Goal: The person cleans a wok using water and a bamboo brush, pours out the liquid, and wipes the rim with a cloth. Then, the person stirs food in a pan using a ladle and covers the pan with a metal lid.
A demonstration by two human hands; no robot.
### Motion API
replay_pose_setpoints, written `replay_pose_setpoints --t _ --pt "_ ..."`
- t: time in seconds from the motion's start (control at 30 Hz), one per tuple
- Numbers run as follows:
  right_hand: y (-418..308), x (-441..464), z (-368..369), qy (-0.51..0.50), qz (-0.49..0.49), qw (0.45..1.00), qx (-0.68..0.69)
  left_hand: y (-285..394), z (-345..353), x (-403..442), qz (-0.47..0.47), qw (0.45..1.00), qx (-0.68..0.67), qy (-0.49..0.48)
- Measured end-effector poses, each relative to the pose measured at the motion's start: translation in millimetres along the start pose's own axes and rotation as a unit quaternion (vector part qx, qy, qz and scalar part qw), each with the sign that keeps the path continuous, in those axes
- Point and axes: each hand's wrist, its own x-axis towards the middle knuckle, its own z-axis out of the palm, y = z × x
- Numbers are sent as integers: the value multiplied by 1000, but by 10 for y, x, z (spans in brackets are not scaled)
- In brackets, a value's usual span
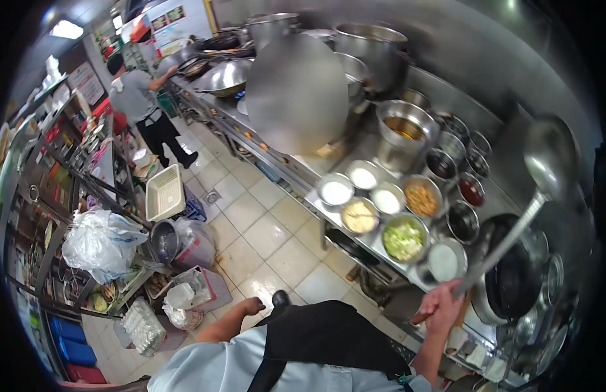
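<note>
My right hand [439, 307] is closed around the handle of a long metal ladle [505, 243]. The ladle's bowl [546, 162] is raised over the right end of the counter, near the back wall. Below and left of that hand stand a bowl of white liquid [443, 262] and a bowl of chopped green vegetable [404, 240]. My left hand [252, 306] hangs low over the tiled floor, with its fingers curled in and no object visible in it. It touches nothing that I can see.
Bowls of white powder [335, 191], minced garlic-like paste [360, 217] and brown bits [421, 197] line the counter. Behind them is a pot of oil [401, 130]. A dark wok [510, 277] sits at right. A co-worker [136, 101] stands far left. A blurred oval hides part of the stove.
</note>
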Motion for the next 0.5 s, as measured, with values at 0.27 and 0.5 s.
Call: replay_pose_setpoints --t 0.27,0.5 --pt "1297 195 2473 -281 262 915 -127 -2026 -217 65 75 994 -57 51" --pt "2160 534 3630 -411 287 830 -245 -2277 -1318 -116 -64 932 -338 114"
